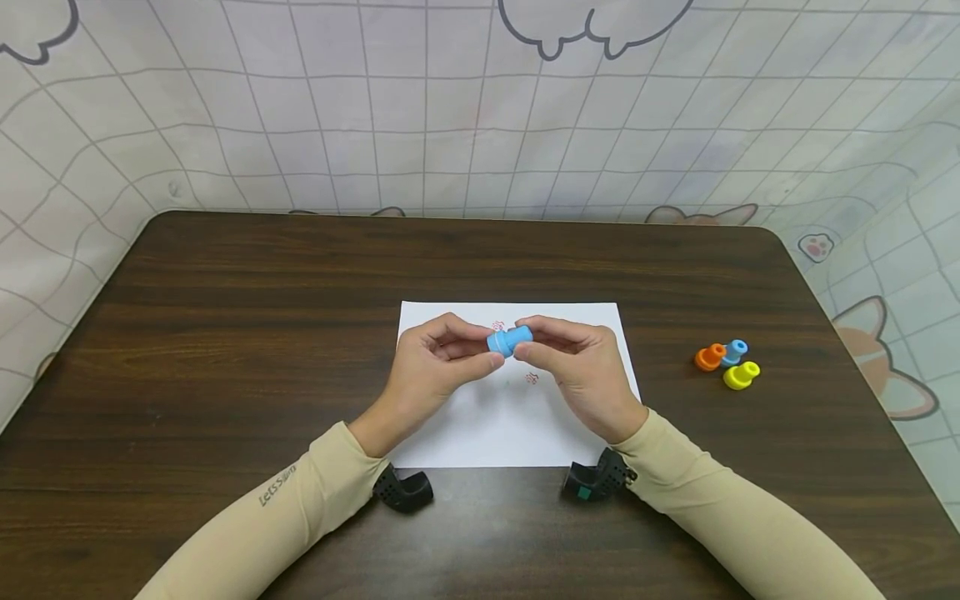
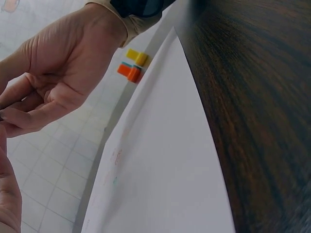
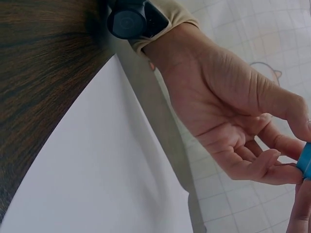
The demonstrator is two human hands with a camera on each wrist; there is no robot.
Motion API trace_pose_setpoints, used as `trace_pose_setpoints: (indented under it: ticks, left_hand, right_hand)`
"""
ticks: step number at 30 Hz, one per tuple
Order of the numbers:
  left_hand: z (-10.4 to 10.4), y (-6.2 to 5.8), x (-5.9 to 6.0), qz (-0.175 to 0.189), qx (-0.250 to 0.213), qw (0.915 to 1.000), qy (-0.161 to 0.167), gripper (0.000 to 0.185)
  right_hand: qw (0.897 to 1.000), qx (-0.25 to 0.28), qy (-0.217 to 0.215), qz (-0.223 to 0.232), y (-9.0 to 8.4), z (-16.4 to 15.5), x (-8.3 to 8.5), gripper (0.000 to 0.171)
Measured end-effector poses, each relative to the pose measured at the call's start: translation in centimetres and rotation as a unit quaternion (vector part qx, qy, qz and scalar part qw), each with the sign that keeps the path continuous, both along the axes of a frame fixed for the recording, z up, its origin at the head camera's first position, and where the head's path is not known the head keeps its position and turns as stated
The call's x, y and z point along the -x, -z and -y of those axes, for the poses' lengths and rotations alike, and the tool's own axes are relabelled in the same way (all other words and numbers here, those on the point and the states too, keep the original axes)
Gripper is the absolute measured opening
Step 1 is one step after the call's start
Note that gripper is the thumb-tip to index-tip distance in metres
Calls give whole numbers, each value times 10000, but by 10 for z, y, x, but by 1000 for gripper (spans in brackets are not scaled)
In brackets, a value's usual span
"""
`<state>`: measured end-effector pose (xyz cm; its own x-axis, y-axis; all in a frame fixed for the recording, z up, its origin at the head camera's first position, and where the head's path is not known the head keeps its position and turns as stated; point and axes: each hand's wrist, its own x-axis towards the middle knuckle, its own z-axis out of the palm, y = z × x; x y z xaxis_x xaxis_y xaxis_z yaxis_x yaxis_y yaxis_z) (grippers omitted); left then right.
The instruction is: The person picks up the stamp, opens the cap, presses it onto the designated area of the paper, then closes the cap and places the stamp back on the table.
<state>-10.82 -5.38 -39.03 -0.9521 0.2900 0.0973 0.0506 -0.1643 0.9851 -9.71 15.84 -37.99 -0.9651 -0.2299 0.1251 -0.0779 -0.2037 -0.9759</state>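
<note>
Both hands meet above the white sheet of paper (image 1: 510,417) lying on the dark wooden table (image 1: 225,333). Between them is a small blue stamp (image 1: 510,340), held just over the far half of the paper. The left hand (image 1: 435,367) pinches one end with curled fingertips, and the right hand (image 1: 581,371) pinches the other end the same way, so neither grip is loose. On the paper under the hands are a few faint stamped marks (image 1: 532,378) (reddish, too small to read). Off to the right of the paper, well apart from it, three more stamps sit huddled together: an orange stamp (image 1: 709,357), a second blue stamp (image 1: 735,351) and a yellow stamp (image 1: 741,375).
</note>
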Motion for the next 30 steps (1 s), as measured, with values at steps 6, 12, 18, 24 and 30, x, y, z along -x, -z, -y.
trace_pose_setpoints:
  ticks: [6, 12, 18, 24, 30]
  left_hand:
    - [0, 0, 0, -48, -37, 10000, 47, 24]
    - [0, 2, 0, -10, -120, 9999, 80, 23]
    - [0, 4, 0, -55, -91, 9999, 97, 31]
    - [-2, 3, 0, -63, -49, 10000, 41, 28]
    - [-2, 2, -2, -75, -107, 9999, 4, 24]
  right_hand:
    - [9997, -184, 0, -129, 1, -1, 0, 25]
    - [9974, -619, 71, -368, 2, -2, 0, 32]
    - [9963, -710, 68, -480, 4, -2, -1, 30]
    - [9954, -750, 99, -582, 6, -3, -1, 32]
    - [9958, -653, 28, -649, 5, -1, -1, 33]
